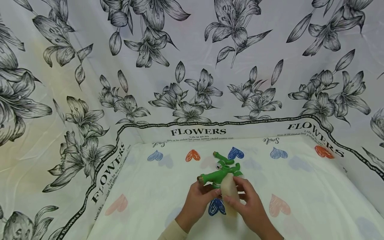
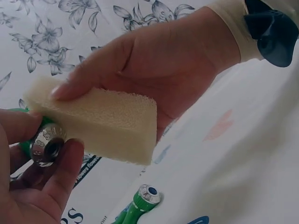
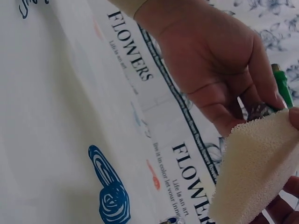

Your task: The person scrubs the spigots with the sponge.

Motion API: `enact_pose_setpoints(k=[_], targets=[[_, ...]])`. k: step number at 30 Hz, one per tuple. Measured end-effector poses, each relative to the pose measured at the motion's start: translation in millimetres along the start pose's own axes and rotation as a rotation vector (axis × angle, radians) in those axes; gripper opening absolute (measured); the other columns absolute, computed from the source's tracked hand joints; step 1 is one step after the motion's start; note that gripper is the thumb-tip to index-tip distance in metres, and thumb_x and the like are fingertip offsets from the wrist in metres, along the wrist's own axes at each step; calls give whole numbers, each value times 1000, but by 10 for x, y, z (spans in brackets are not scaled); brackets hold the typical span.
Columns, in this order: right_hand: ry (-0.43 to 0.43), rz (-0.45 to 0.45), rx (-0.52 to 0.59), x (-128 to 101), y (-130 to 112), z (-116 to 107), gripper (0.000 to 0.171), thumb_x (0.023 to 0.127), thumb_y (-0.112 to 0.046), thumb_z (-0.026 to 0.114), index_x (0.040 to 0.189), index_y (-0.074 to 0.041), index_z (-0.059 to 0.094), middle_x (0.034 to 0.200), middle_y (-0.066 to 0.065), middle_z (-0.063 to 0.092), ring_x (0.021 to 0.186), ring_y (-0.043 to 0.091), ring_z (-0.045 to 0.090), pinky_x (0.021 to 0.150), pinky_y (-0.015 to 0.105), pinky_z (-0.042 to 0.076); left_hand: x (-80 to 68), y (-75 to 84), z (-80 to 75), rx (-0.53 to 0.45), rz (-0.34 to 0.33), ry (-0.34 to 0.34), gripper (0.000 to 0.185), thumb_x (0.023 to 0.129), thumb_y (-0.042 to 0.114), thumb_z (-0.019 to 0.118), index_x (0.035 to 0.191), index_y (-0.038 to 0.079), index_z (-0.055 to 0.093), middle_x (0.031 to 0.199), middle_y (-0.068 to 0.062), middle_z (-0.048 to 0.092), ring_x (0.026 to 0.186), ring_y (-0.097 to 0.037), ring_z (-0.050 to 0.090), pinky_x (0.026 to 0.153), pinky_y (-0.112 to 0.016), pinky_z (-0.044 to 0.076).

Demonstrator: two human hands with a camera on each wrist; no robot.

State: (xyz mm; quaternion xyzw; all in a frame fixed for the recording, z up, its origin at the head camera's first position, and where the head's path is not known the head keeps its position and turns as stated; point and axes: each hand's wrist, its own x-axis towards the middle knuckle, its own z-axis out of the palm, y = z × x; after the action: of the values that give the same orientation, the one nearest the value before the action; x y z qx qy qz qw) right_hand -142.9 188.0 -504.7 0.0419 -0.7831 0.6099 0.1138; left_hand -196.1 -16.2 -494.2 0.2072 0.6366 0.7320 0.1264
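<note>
the two hands work close together, each clamped on something: the left hand pinches one green fitting by its silver end, and the right hand grips one cream sponge, thumb against its face. the sponge sits between the hands, touching or just beside the fitting; which of these cannot be told. it is a thick, straight-edged block with an open, porous grain. the held fitting is a smooth tube with a threaded, brass-coloured end. just beyond the hands, at least one other green piece rests on the white cloth; overlap hides the exact count. farther from the hands runs a row of five bold hearts, three blue and two orange. beyond hangs creased white fabric with black line-drawn flowers.
</note>
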Motion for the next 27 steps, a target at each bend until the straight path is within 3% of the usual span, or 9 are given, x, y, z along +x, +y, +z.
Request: enact_pose_setpoints(k=[4,8,12,15,19,22,27], targets=[[27,20,-22,32,43,-43,57,101,-28,82,151,-14,58,139,3,62,115,24,60,93,33,59,0,20,-13,19,15,-74,40,109,8,68,147,0,63,131,-16,70,109,-28,74,92,-40,64],[22,15,-22,40,79,-43,56,102,-28,81,152,-14,58,139,3,61,114,25,60,92,33,59,-4,25,-10,60,29,-84,39,110,12,67,147,0,63,130,-13,71,104,-26,73,90,-41,65],[-2,29,-10,32,79,7,57,102,-30,81,152,-16,58,138,3,62,115,25,60,93,35,58,4,8,-5,127,64,-48,35,109,15,70,143,8,68,137,-7,65,100,-24,68,88,-48,65],[-4,60,-5,17,58,38,58,101,-31,82,151,-16,58,138,2,62,116,24,60,94,35,58,25,-13,3,157,68,2,34,108,15,72,141,10,70,136,-5,66,104,-23,69,90,-46,65],[-10,71,4,0,14,45,58,99,-29,84,150,-16,59,140,2,62,118,26,60,96,35,58,38,-15,22,152,31,94,35,107,12,73,137,2,59,122,-7,76,108,-24,72,95,-34,62],[-40,69,21,-9,-30,41,58,97,-26,85,149,-17,60,140,3,62,118,27,60,97,35,58,38,-23,28,154,28,150,38,107,9,72,133,4,46,118,-10,78,109,-25,73,97,-30,60],[-44,41,20,-16,-55,47,59,95,-25,87,148,-18,62,139,2,61,118,27,59,97,35,58,51,-36,37,121,58,155,64,106,2,71,157,18,36,125,-12,75,109,-28,75,96,-34,62]])
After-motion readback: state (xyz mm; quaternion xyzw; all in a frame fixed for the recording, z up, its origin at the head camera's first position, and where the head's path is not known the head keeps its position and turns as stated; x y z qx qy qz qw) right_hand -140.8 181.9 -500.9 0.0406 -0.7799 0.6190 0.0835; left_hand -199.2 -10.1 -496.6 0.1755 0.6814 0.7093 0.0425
